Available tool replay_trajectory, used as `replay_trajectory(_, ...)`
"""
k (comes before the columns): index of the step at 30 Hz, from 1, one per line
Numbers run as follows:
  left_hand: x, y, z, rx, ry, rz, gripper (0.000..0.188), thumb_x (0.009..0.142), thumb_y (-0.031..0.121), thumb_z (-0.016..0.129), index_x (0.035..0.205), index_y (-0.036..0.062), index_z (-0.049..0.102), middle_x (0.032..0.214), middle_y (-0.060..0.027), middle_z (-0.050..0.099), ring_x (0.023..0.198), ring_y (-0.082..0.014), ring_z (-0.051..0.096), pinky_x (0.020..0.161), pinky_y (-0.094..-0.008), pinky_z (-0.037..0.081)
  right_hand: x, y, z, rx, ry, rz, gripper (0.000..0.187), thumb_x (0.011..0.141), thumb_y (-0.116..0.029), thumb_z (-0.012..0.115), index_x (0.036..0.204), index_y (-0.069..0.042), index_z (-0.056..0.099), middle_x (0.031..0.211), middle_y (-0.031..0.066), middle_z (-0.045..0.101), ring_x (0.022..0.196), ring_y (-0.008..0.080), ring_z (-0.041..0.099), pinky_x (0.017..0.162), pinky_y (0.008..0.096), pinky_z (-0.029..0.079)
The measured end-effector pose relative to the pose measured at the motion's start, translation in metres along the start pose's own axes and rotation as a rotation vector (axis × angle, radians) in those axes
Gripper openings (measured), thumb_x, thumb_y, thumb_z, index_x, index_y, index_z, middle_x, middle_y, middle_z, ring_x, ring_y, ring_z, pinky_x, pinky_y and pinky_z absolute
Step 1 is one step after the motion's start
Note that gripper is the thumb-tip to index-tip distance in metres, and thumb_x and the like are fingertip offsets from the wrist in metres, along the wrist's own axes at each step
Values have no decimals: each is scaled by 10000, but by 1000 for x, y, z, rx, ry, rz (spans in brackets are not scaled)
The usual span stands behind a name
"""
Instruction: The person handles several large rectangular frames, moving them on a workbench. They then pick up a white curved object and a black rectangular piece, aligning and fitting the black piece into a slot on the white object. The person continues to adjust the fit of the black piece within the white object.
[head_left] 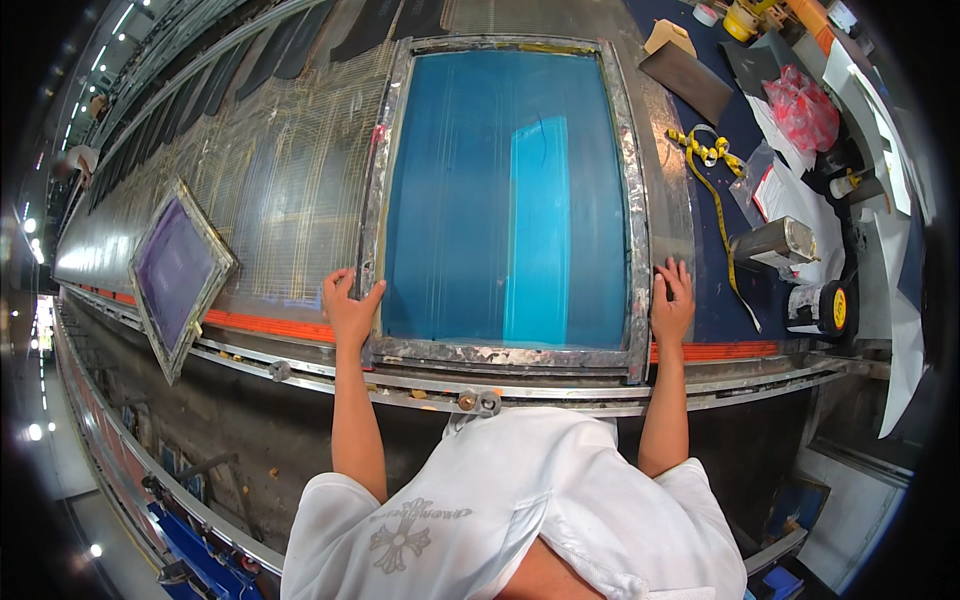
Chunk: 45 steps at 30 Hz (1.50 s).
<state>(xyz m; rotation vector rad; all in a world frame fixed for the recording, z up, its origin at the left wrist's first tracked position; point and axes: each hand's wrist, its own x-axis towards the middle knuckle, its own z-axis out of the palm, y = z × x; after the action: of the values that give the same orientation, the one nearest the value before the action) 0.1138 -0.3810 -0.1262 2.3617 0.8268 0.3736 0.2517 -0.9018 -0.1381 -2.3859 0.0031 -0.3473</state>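
Note:
A large screen printing frame (pixel 636 190) with blue mesh lies flat on the long table before me. A lighter blue upright panel shows in the mesh, right of its middle. My left hand (pixel 352 308) is at the frame's lower left side, thumb and fingers apart, the thumb close to the rail. Beside the lower right side is my right hand (pixel 673 300), its fingers spread and pointing away from me. Neither hand is wrapped round the frame; whether the fingertips touch it, I cannot tell.
A smaller purple-mesh screen (pixel 180 262) overhangs the table's front edge at left. Dark fabric pieces (pixel 285 50) lie along the far side. To the right are a yellow tape measure (pixel 716 190), a metal can (pixel 775 243), a black container (pixel 818 308) and a red plastic bag (pixel 803 108). A metal rail (pixel 560 392) runs along the front.

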Motion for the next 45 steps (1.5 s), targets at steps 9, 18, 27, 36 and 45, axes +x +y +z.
replay_trajectory(9,0,0,0,0,-4,-4,648,751,422,847,1257,59,670,1330,-52,490,1287,-275,469,1061,-565,307,1,2,1,-11,-6,1,274,980,-235,591,1160,-92,739,1378,98,636,1417,329,444,1206,427,281)
replay_trajectory(18,1,-2,0,12,-13,-13,649,753,427,848,1252,52,671,1333,-55,489,1290,-282,467,1049,-603,302,0,-1,-1,-29,-13,18,269,985,-239,587,1155,-99,742,1383,86,635,1424,315,439,1206,416,283)
replay_trajectory(27,2,-8,2,8,4,-1,642,750,434,852,1231,47,674,1336,-62,488,1276,-295,468,1063,-616,281,1,0,1,-4,-13,-4,255,983,-210,591,1151,-97,746,1365,97,646,1414,317,451,1204,430,286)
replay_trajectory(36,0,7,0,27,60,69,598,751,294,882,1184,-52,658,1261,-140,541,1193,-304,541,1009,-400,450,0,1,-1,-30,-9,-9,267,988,-228,590,1169,-98,738,1377,96,638,1418,317,447,1203,428,287)
replay_trajectory(45,2,-1,1,-12,22,87,621,709,375,886,1145,-13,673,1278,-140,514,1201,-321,504,1013,-438,432,0,8,1,33,7,-27,235,978,-170,608,1150,-84,743,1373,115,639,1386,310,487,1182,411,313)
